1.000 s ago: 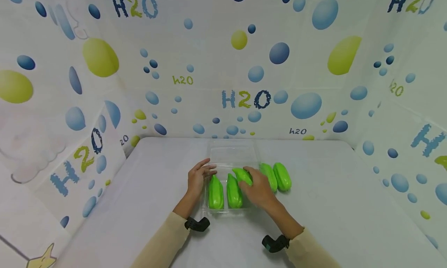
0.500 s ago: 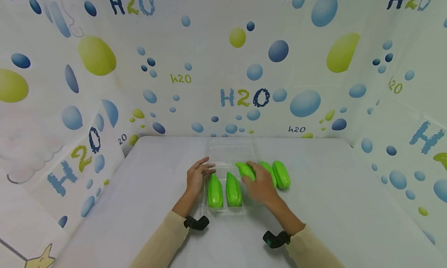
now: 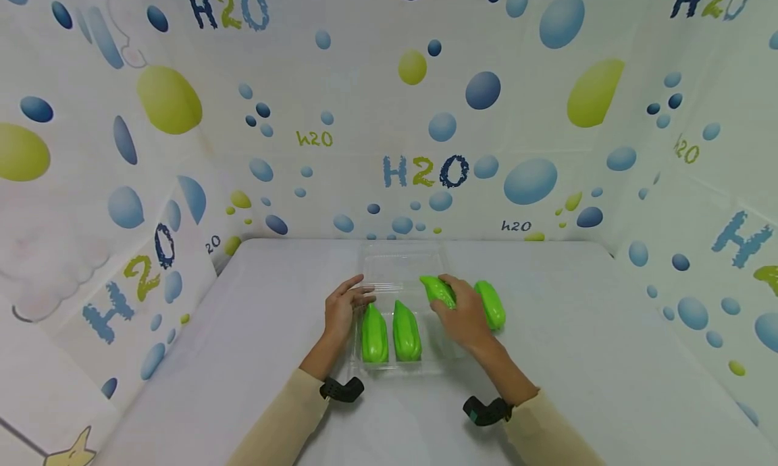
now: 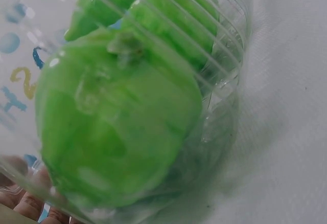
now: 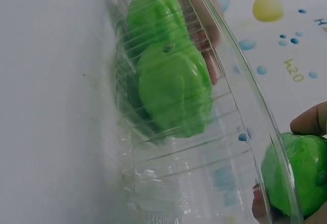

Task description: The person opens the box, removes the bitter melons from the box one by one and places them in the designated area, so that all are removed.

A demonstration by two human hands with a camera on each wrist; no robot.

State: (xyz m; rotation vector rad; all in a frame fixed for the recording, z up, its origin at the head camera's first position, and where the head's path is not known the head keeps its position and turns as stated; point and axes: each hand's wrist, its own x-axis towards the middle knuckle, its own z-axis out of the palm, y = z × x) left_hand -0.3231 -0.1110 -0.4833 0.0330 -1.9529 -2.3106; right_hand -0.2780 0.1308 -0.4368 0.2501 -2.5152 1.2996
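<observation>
Over the right part of a clear plastic clamshell box point(image 3: 433, 344), my right hand point(image 3: 467, 317) grips a bright green, ribbed vegetable with a pointed tip point(image 3: 436, 290). Its rounded end point(image 5: 304, 175) shows in the right wrist view, between thumb and fingers. My left hand point(image 3: 339, 314) rests against the box's left side, its fingers loosely bent at the upper rim. Two matching green vegetables stand side by side inside, one at the left point(image 3: 375, 338) and one in the middle point(image 3: 407, 334). Through the plastic, the left wrist view shows a vegetable point(image 4: 117, 127) up close.
Outside the box, to the right, lies another green vegetable point(image 3: 491, 305), partly behind my right hand. The box's transparent lid point(image 3: 404, 263) lies folded back on the white table point(image 3: 559, 358). Patterned walls point(image 3: 340, 81) rise behind and at both sides.
My right hand has lifted its vegetable away from the middle one and carried it right. It now covers one of the two vegetables that lay outside. The left hand stays at the box.
</observation>
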